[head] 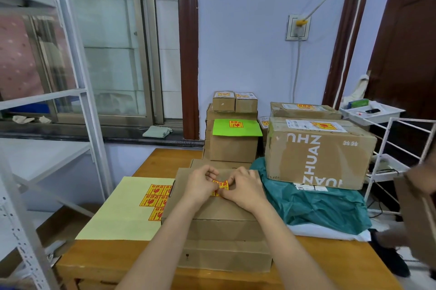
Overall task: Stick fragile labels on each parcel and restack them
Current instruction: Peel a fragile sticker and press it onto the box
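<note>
A stack of flat brown parcels [224,223] sits on the wooden table [99,259] right in front of me. Over the top parcel, my left hand [200,183] and my right hand [245,188] both pinch a small yellow-and-red fragile label [221,186], which is curled and partly hidden by my fingers. To the left lies a pale yellow backing sheet [118,214] with several fragile labels [155,197] on it. Labelled parcels stand behind: a tall stack [232,148] with a green top, and a large ZHUANZHUAN box [318,155].
A teal plastic mailer [318,207] lies under the large box at right. A white wire rack [398,159] stands beyond the table's right edge. Metal shelving [77,100] is at left. Another person's blurred hand with a brown item [420,195] is at the far right.
</note>
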A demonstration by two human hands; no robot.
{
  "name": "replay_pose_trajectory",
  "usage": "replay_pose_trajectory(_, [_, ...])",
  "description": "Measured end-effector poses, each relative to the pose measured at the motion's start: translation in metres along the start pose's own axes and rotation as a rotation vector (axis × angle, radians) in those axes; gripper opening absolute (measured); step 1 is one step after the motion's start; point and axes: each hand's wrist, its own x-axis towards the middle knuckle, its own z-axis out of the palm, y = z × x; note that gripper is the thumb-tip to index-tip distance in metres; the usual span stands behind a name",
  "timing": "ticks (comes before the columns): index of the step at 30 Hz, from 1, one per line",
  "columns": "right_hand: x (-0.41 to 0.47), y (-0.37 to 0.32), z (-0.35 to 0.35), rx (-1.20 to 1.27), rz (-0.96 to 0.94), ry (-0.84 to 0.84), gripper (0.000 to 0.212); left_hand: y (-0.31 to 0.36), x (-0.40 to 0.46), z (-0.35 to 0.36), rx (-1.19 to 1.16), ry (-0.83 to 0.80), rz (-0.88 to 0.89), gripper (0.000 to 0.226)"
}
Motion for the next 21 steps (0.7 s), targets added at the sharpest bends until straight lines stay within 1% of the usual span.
replay_pose_trajectory(4, [0.001, -0.001, 0.0, -0.02, 0.015, -0.011, 0.039, -0.002, 0.0, -0.011, -0.076, -0.098, -0.02, 0.042])
replay_pose_trajectory(8, [0.001, -0.001, -0.001, -0.006, 0.014, -0.019, 0.036, -0.003, 0.001, -0.014, -0.06, -0.162, -0.009, 0.047])
replay_pose_trajectory(14, [0.001, 0.0, -0.003, 0.053, 0.02, -0.035, 0.038, -0.003, 0.002, -0.015, -0.05, -0.24, 0.005, 0.056])
replay_pose_trajectory(17, [0.002, 0.001, -0.003, 0.075, 0.026, -0.036, 0.037, -0.006, 0.003, -0.015, -0.047, -0.241, 0.01, 0.058])
replay_pose_trajectory(21, [0.002, 0.001, -0.003, 0.075, 0.026, -0.034, 0.036, -0.005, 0.002, -0.013, -0.044, -0.217, 0.016, 0.057])
